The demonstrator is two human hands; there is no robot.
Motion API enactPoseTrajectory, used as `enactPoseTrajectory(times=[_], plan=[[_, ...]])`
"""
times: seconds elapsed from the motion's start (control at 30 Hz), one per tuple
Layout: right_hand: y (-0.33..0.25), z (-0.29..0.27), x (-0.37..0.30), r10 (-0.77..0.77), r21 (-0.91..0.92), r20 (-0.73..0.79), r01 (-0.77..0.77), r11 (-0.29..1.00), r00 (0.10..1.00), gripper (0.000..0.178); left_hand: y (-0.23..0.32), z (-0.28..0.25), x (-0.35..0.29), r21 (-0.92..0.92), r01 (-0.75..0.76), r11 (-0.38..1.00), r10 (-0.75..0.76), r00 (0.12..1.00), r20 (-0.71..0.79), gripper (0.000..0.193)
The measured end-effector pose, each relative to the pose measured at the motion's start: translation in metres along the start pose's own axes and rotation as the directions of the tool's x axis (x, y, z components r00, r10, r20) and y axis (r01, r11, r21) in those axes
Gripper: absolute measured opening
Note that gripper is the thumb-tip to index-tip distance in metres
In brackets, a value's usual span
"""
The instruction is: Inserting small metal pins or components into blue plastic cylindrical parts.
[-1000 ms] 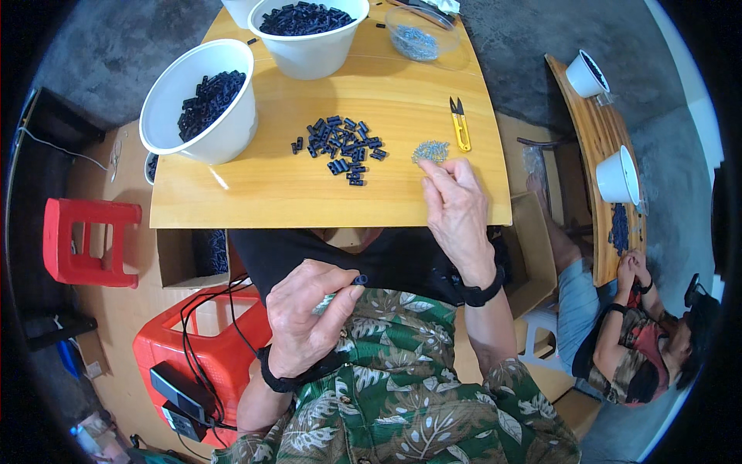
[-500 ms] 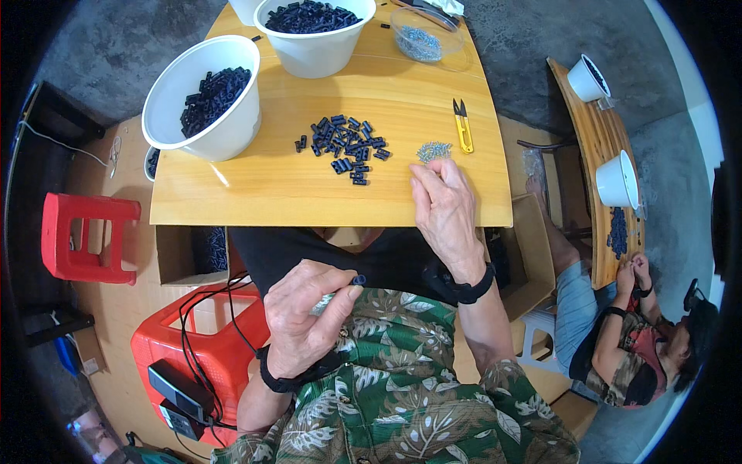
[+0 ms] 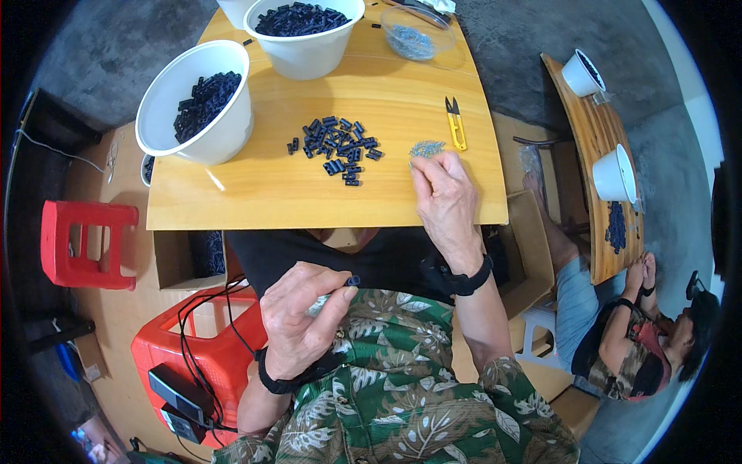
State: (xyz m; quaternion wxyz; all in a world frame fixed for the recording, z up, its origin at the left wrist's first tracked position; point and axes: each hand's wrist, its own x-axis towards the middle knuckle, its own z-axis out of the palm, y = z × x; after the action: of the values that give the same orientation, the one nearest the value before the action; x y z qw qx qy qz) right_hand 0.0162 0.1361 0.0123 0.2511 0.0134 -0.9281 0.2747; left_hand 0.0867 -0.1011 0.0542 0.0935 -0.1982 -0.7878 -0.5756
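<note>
Above my lap, my left hand (image 3: 304, 315) pinches a small black plastic sleeve (image 3: 353, 281) between thumb and forefinger, its round end showing. At the table's right side, my right hand (image 3: 448, 199) has its fingertips drawn together at the near edge of a small heap of silvery screws (image 3: 427, 147). Whether a screw sits between those fingertips is hidden. Just beyond the heap lies a pair of yellow-handled thread snips (image 3: 456, 125). Left of my right hand, a loose pile of black plastic sleeves (image 3: 334, 141) is spread on the wooden table (image 3: 270, 197).
White tubs (image 3: 197, 100) of black pieces stand at the table's far left. A clear round dish (image 3: 413, 40) of screws sits at the back. Red stools (image 3: 232, 356) flank my left. At far right a person (image 3: 634, 340) works at another table.
The table and everything on it have shifted slightly left in view. My right fingertips stay at the screw heap, and my left hand keeps its grip on the black sleeve.
</note>
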Motion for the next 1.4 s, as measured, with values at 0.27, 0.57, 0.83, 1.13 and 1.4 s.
enactPoseTrajectory(times=[0.27, 0.57, 0.83, 1.13, 1.4], plan=[[-0.001, 0.006, 0.002, -0.026, -0.037, 0.05, 0.028, 0.999, 0.998, 0.007, -0.001, 0.0, -0.001, -0.029, 0.014, 0.999, -0.014, 1.0, -0.006, 0.013], [-0.002, 0.005, -0.004, -0.027, -0.062, 0.109, 0.034, 0.997, 0.994, 0.005, -0.001, 0.0, 0.001, -0.015, -0.012, 1.0, 0.013, 1.0, 0.011, 0.014], [-0.029, -0.042, -0.022, 0.214, 0.83, 0.473, -0.514, 0.217, 0.855, 0.013, 0.001, 0.002, 0.003, 0.007, -0.024, 1.0, 0.024, 1.0, 0.004, 0.013], [-0.078, -0.076, -0.033, 0.102, 0.779, 0.429, -0.424, 0.461, 0.898, 0.026, 0.009, 0.002, 0.008, 0.025, -0.084, 0.996, 0.082, 0.996, 0.045, 0.019], [-0.086, -0.075, -0.035, -0.009, 0.67, 0.361, -0.253, 0.698, 0.932, 0.033, 0.009, 0.001, 0.006, 0.062, -0.147, 0.987, 0.143, 0.987, 0.067, 0.022]])
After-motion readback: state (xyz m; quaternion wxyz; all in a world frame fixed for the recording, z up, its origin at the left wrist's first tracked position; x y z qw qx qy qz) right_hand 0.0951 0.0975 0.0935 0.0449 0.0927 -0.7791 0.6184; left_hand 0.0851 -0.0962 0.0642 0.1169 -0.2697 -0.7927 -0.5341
